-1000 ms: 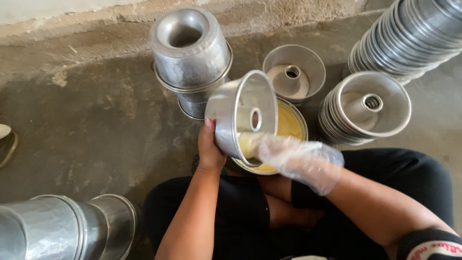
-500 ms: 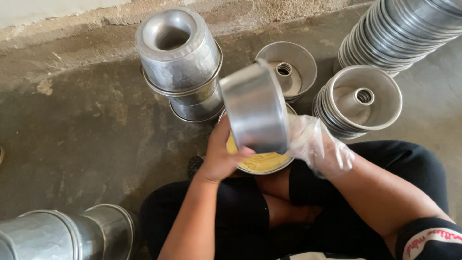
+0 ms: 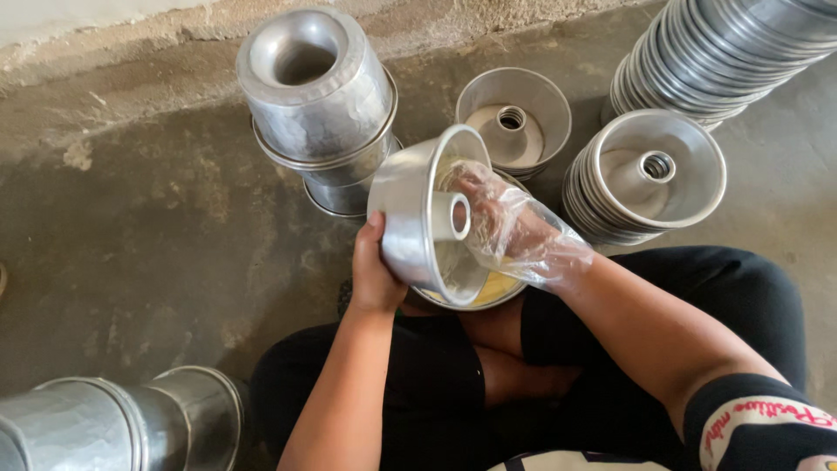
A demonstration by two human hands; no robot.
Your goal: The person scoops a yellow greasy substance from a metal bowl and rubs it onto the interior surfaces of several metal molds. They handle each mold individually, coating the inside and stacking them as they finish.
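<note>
Clearly your left hand (image 3: pixel 373 277) is wrapped around the outer wall of the tube pan (image 3: pixel 427 218), thumb on the near side and palm under the curve, holding it tipped so its mouth faces right. Your right hand (image 3: pixel 514 231), in a loose clear plastic glove, is inside that mouth, fingers spread and pressed to the inner wall beside the centre tube; it grips nothing, it only bears on the metal.

The pan sits above a bowl (image 3: pixel 493 292) of yellow stuff on your lap, just below the pan's lower rim. I think it is grease or batter, though the pan hides most of it.

Treat the pan as thin, stiff aluminium: probably light enough for one hand, rigid, not fragile, though a drop on the concrete could likely dent it. Its inside looks smeared yellow, so reckon it slick there and on the glove. Keep your hold on the dry outer wall or the rolled rim, as your left hand does now.

Left of the pan, an inverted stack (image 3: pixel 318 96) of pans stands on the floor. Behind the pan, an upright pan (image 3: pixel 514 118) shows its tube. Right of the pan lie two tipped stacks (image 3: pixel 649 174) (image 3: pixel 724 52), and far to its lower left another stack (image 3: pixel 105 427) lies on its side.
</note>
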